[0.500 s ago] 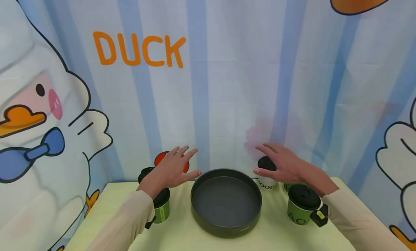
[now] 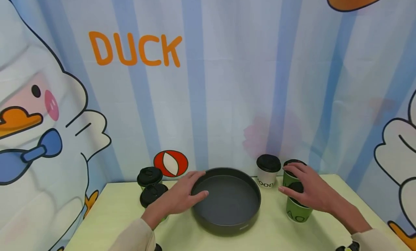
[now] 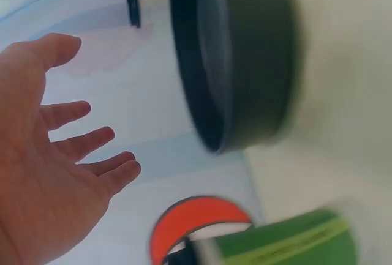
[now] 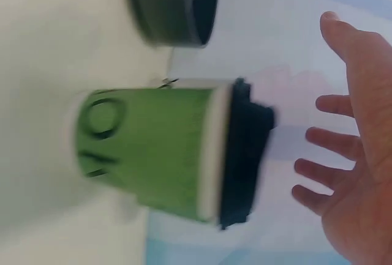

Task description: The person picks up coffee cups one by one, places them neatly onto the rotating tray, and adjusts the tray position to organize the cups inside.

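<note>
A round dark grey pan (image 2: 225, 202) stands in the middle of the table. My left hand (image 2: 178, 197) hovers with spread fingers by the pan's left rim, holding nothing; in the left wrist view its palm (image 3: 49, 173) shows bare. On the right, my right hand (image 2: 310, 187) is above a green paper cup (image 2: 297, 211) with a black lid, its fingers relaxed and thumb apart. The right wrist view has that green cup (image 4: 147, 152) in front of the fingers, with a gap between. Another green cup (image 2: 289, 178) stands behind it, partly hidden by the hand.
A white cup (image 2: 267, 175) with a black lid stands behind the pan's right side. Two black-lidded cups, one behind (image 2: 149, 176) and one nearer (image 2: 152, 195), are left of the pan. A striped cartoon curtain (image 2: 224, 99) hangs along the table's back edge.
Both hands have come lower and nearer. The left has moved right toward the pan's rim, and the right has shifted right, over the green cups, uncovering the white cup.
</note>
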Demonstrator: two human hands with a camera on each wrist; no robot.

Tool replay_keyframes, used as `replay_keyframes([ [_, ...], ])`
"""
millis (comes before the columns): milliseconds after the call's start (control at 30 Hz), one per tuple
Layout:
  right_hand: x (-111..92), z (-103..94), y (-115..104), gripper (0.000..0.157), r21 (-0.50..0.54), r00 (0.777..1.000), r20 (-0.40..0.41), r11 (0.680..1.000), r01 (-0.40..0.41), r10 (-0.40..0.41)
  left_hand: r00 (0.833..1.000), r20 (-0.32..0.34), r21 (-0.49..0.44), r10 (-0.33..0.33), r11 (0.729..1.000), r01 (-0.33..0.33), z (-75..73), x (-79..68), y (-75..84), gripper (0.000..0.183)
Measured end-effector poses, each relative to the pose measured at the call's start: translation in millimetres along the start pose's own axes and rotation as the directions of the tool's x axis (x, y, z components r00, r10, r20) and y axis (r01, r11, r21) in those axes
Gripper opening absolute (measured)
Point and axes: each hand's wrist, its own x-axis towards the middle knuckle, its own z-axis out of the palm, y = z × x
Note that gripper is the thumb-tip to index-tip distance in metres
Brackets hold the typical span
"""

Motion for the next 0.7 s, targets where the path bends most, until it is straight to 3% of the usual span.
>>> replay_keyframes([
  [200,-25.0,14.1,17.4,0.061,0.019,0.997,-0.051,0.999,-0.05,0.051,0.999,-0.007,-0.118,-0.045,0.992,0.044,31.9,-6.9,-12.8,0.064],
  [467,-37.7,30.1,33.6,0.063,0.072,0.991,-0.036,0.99,-0.124,0.127,0.989,-0.021,-0.206,-0.147,0.969,0.14,64.1,-15.1,-29.0,0.068],
  [700,-41.7,44.8,41.3,0.07,0.159,0.985,-0.06,0.975,-0.153,0.165,0.968,-0.075,-0.364,-0.239,0.91,0.197,75.5,-12.8,-36.1,0.075],
])
